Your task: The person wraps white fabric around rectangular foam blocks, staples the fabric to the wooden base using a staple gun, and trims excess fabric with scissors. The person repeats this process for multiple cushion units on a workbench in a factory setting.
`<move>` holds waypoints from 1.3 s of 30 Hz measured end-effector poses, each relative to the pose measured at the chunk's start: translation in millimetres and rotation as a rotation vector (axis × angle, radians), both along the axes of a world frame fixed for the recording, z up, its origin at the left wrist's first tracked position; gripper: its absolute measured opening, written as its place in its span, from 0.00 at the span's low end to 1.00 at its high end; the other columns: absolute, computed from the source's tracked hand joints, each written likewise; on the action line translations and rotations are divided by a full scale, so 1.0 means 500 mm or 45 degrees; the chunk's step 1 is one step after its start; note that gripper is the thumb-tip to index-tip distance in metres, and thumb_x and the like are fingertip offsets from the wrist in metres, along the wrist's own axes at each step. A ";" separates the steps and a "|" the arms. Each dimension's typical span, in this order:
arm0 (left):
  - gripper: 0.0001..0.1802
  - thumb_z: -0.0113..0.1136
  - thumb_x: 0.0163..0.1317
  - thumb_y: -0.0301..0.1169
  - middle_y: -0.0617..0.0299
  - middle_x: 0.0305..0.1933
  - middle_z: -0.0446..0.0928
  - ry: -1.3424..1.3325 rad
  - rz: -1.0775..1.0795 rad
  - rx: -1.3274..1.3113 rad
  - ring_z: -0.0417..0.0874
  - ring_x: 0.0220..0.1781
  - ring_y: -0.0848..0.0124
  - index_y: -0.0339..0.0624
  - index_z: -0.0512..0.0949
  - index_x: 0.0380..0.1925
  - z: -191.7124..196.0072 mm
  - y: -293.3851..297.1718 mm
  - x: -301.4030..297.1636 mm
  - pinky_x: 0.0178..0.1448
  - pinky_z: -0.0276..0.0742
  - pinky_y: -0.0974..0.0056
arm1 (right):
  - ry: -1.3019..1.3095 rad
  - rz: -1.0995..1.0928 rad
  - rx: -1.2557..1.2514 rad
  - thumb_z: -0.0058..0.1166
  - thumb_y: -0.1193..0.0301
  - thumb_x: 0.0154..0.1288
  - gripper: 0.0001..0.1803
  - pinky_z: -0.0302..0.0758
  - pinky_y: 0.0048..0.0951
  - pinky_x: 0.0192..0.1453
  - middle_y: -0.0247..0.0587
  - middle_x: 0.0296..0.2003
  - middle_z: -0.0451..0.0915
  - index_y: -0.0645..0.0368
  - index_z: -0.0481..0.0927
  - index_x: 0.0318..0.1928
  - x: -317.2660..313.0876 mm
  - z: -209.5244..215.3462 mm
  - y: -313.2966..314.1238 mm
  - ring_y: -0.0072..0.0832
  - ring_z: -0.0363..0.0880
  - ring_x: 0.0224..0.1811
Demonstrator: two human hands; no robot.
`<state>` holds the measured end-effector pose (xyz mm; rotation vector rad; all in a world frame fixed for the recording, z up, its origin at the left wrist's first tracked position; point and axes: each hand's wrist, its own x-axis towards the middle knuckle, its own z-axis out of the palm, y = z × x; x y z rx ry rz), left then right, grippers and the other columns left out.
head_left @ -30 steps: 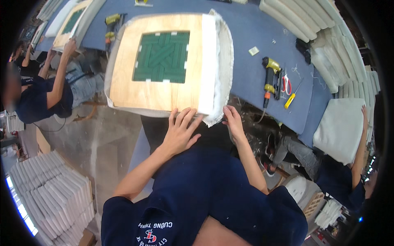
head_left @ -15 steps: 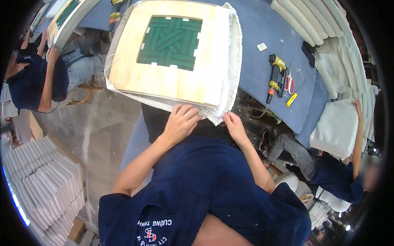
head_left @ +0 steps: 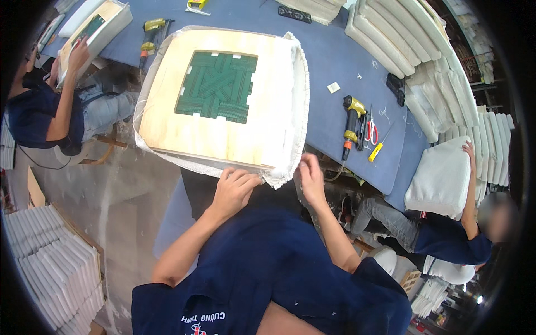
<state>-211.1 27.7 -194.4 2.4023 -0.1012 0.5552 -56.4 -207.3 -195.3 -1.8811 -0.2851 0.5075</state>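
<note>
A seat panel of pale plywood (head_left: pixel 156 125) lies face up before me, with woven green webbing (head_left: pixel 215 86) across its square opening. White fabric (head_left: pixel 298 95) wraps its sides, with a gathered edge round the rim. At the near edge, close to the near right corner, my left hand (head_left: pixel 237 191) has its fingers closed over the fabric. Beside the right edge, just past that corner, is my right hand (head_left: pixel 311 177), its fingers curled together. Whether it pinches a bit of fabric or thread I cannot make out.
On the blue table (head_left: pixel 329 131) to the right lie a staple gun (head_left: pixel 353 125), red-handled scissors (head_left: pixel 372 133) and a yellow-handled screwdriver (head_left: pixel 376 152). Another staple gun (head_left: pixel 149 39) is at the far left. Padded seats (head_left: pixel 379 39) are stacked at right. Co-workers (head_left: pixel 50 111) sit on both sides.
My right hand has left the near right corner of the fabric and shifted to beside the right edge. The left hand stays at the near edge. The whole view has shifted slightly.
</note>
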 end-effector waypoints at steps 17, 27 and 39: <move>0.12 0.68 0.63 0.26 0.57 0.53 0.87 -0.814 0.393 0.206 0.83 0.61 0.55 0.44 0.88 0.48 0.644 0.293 0.178 0.71 0.69 0.51 | -0.617 0.539 0.794 0.52 0.65 0.86 0.17 0.69 0.25 0.38 0.27 0.32 0.80 0.60 0.82 0.36 0.194 0.503 0.438 0.11 0.71 0.37; 0.54 0.58 0.77 0.58 0.33 0.91 0.26 -0.411 0.041 -0.405 0.29 0.93 0.39 0.44 0.43 0.88 0.420 0.198 0.184 0.91 0.39 0.43 | -0.132 -0.027 1.094 0.56 0.58 0.86 0.20 0.74 0.22 0.44 0.29 0.40 0.88 0.62 0.89 0.45 0.157 0.533 0.468 0.13 0.79 0.39; 0.35 0.61 0.79 0.51 0.36 0.91 0.42 -0.712 -0.259 -0.566 0.39 0.93 0.42 0.45 0.69 0.77 0.487 0.336 0.229 0.90 0.41 0.42 | 0.111 -0.050 1.288 0.52 0.60 0.88 0.20 0.80 0.27 0.55 0.39 0.50 0.89 0.68 0.86 0.54 0.051 0.558 0.509 0.21 0.85 0.49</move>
